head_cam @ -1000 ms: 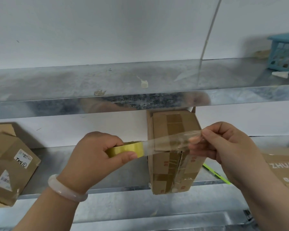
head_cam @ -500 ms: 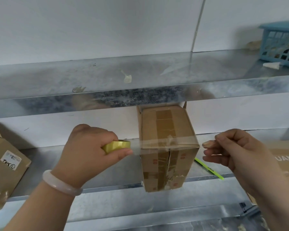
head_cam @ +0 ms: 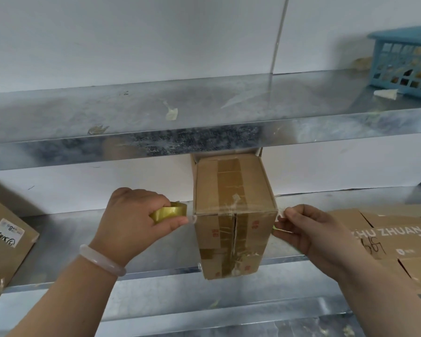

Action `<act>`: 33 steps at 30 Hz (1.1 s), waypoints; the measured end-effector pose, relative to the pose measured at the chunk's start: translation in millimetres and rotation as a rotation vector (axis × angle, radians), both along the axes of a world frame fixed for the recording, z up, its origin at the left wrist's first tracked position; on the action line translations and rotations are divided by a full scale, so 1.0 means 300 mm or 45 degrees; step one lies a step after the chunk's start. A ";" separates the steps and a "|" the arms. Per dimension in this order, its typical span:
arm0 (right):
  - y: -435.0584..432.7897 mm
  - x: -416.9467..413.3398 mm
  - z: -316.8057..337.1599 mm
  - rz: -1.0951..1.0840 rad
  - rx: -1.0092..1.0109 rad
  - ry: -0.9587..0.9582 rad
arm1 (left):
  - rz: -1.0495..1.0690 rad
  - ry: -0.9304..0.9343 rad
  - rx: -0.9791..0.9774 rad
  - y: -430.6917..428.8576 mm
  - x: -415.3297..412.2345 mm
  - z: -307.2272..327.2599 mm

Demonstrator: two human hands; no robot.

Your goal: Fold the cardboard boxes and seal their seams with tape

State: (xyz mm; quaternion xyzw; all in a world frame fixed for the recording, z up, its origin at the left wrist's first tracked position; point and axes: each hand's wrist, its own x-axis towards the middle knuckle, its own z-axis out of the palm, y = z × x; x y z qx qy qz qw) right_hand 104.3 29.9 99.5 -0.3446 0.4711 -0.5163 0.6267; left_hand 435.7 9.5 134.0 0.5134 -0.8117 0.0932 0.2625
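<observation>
- Spare carton point(head_cam: 7, 242) far left of the box point(head_cam: 233, 181), lying tilted on the same shelf point(head_cam: 66, 239).
- Left hand point(head_cam: 131, 222) just left of the box, fingers and thumb curled round the roll point(head_cam: 169, 212). The roll sits near the box's upper left corner.
- Box stands on end at the shelf's front lip. A clear strip point(head_cam: 236, 208) runs taut across its upper front edge, from the roll to the other hand.
- Right hand point(head_cam: 309, 229) just right of the box, pinching the strip's free end by the upper right corner.
- Flat cartons point(head_cam: 387, 239) right of the box, not yet folded.
- Step, as I read it: laying tape over that edge. Next I'd press both ends down the box's sides, then sever at the roll. Any slack would likely wrinkle the strip.
</observation>
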 end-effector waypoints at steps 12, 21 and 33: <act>-0.001 0.046 -0.161 -0.136 -0.225 0.742 | -0.039 0.175 0.140 -0.001 -0.037 -0.050; 0.007 0.125 0.003 -0.060 -1.361 1.322 | -0.038 0.302 0.186 0.006 -0.034 -0.071; 0.022 0.155 0.104 -0.093 -1.321 1.765 | -0.022 0.243 0.170 0.007 -0.040 -0.066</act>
